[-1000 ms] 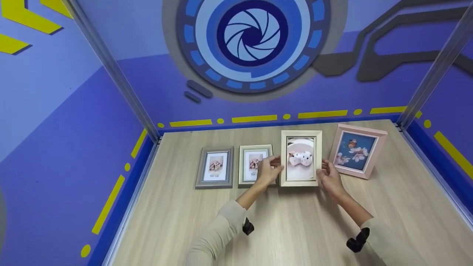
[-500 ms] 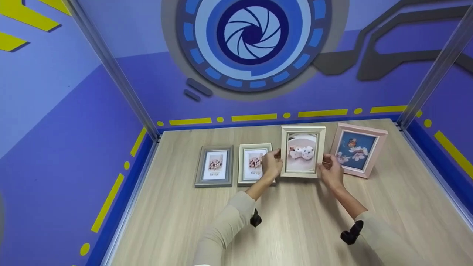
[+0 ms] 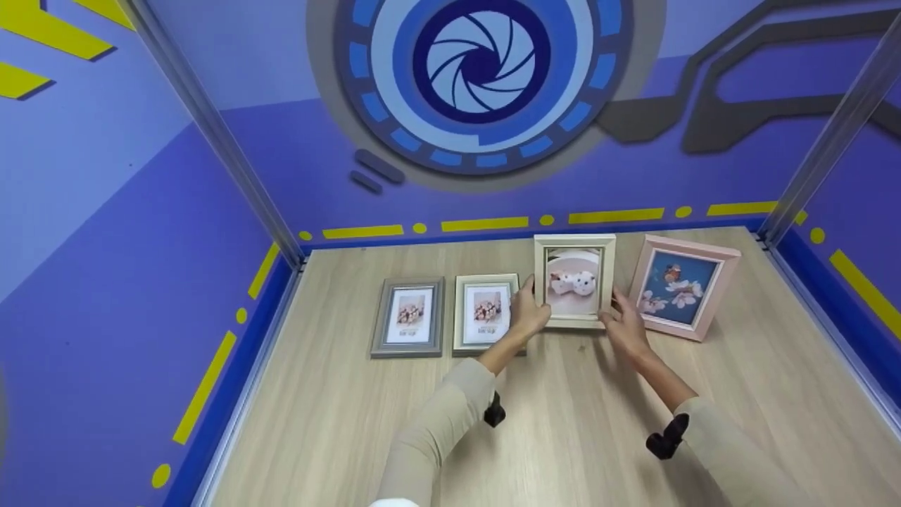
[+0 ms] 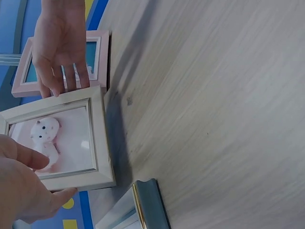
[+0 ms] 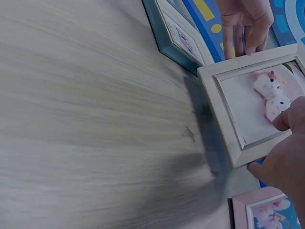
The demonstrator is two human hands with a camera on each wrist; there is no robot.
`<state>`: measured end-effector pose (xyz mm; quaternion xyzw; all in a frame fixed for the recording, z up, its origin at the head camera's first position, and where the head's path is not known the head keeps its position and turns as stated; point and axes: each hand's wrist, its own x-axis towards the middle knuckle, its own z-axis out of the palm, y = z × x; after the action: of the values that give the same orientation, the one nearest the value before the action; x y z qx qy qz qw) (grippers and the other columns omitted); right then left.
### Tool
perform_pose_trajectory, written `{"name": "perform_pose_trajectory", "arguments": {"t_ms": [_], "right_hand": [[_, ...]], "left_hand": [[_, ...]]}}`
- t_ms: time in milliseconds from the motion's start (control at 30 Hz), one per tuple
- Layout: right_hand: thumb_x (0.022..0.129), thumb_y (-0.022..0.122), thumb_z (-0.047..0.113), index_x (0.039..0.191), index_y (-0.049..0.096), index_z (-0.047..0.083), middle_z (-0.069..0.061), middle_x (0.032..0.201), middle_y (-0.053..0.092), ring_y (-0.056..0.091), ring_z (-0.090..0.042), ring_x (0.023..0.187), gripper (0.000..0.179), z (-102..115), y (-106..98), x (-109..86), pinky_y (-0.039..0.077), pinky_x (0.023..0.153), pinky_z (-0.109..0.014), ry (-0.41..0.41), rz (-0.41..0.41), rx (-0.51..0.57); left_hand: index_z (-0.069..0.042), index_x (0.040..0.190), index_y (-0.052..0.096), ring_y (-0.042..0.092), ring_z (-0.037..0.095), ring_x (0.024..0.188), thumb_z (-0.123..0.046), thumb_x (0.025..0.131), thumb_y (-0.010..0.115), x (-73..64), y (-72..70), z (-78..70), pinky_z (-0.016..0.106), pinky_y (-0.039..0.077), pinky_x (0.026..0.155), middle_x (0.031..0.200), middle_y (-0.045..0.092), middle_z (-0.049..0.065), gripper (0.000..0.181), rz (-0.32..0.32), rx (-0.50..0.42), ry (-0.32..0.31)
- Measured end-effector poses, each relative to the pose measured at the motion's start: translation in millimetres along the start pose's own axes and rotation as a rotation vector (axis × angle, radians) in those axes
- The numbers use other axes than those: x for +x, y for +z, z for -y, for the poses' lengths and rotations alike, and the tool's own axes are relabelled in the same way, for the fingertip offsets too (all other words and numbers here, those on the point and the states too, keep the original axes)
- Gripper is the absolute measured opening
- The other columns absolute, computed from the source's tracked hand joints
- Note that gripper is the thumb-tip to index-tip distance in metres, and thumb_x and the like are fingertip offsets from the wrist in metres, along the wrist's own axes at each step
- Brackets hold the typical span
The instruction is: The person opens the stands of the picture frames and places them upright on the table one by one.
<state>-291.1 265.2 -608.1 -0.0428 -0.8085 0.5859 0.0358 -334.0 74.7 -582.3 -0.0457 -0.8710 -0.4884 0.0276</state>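
Observation:
A cream picture frame point(image 3: 574, 322) with a photo of two white toy-like animals stands upright, facing me, right of centre at the back of the table. My left hand point(image 3: 528, 311) grips its left side and my right hand point(image 3: 624, 329) grips its right side. In the left wrist view the left thumb point(image 4: 31, 157) lies over the front of the frame point(image 4: 102, 143). The right thumb point(image 5: 281, 121) does likewise in the right wrist view. Whether the lower edge touches the table cannot be told; a shadow lies along it.
Left of the held frame are a champagne-coloured picture frame point(image 3: 487, 350), partly behind my left forearm, and a grey one point(image 3: 407, 351). Close to my right hand, a pink frame point(image 3: 704, 327) leans back. A patterned blue wall point(image 3: 486, 204) rises behind the wooden table point(image 3: 338, 422).
Both hands have moved the cream picture frame away from me, toward the back wall. The left hand has shifted slightly right. The other frames have stayed in place.

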Motion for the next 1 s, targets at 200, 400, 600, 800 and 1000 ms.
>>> {"name": "perform_pose_trajectory", "arguments": {"t_ms": [200,400,600,800,1000], "right_hand": [[0.102,0.048,0.0,0.162,0.006,-0.002,-0.031,0.166,0.017,0.023,-0.046,0.154,0.073,-6,-3,2.9,0.032,0.122,-0.054,0.043,0.053,0.029],[0.102,0.046,-0.003,0.162,0.002,-0.001,-0.03,0.167,0.013,0.019,-0.046,0.154,0.075,-10,-5,6.3,0.029,0.123,-0.053,0.051,0.055,0.101],[0.102,0.046,-0.004,0.162,0.002,0.0,-0.028,0.169,0.01,0.017,-0.046,0.155,0.075,-13,-8,8.6,0.028,0.123,-0.052,0.045,0.042,0.099],[0.102,0.046,-0.004,0.163,0.002,0.002,-0.028,0.168,0.01,0.019,-0.046,0.154,0.075,-18,-9,6.8,0.028,0.123,-0.052,0.022,0.042,0.093],[0.102,0.044,-0.004,0.163,-0.001,0.004,-0.032,0.166,0.013,0.021,-0.049,0.153,0.077,-19,-9,5.6,0.027,0.124,-0.053,0.028,0.05,0.063]], "left_hand": [[0.003,0.154,0.038,0.053,0.037,0.138,0.008,0.077,0.062,6.7,5.2,9.2,0.041,0.044,0.117,0.149,0.054,0.025,0.08,0.057,-0.031,0.045],[0.0,0.156,0.035,0.047,0.035,0.143,0.006,0.077,0.063,11.5,10.3,12.8,0.041,0.039,0.121,0.153,0.049,0.024,0.084,0.098,-0.074,0.056],[-0.002,0.158,0.032,0.045,0.035,0.146,0.006,0.08,0.063,12.3,13.0,14.7,0.042,0.036,0.123,0.156,0.046,0.022,0.084,0.127,-0.107,0.044],[-0.001,0.158,0.031,0.043,0.035,0.147,0.007,0.08,0.061,9.4,14.2,18.3,0.043,0.034,0.124,0.157,0.045,0.022,0.084,0.135,-0.124,0.077],[-0.006,0.162,0.023,0.055,0.033,0.135,0.006,0.08,0.062,1.8,13.5,21.2,0.044,0.044,0.117,0.158,0.044,0.021,0.092,0.182,-0.04,0.073]]}}
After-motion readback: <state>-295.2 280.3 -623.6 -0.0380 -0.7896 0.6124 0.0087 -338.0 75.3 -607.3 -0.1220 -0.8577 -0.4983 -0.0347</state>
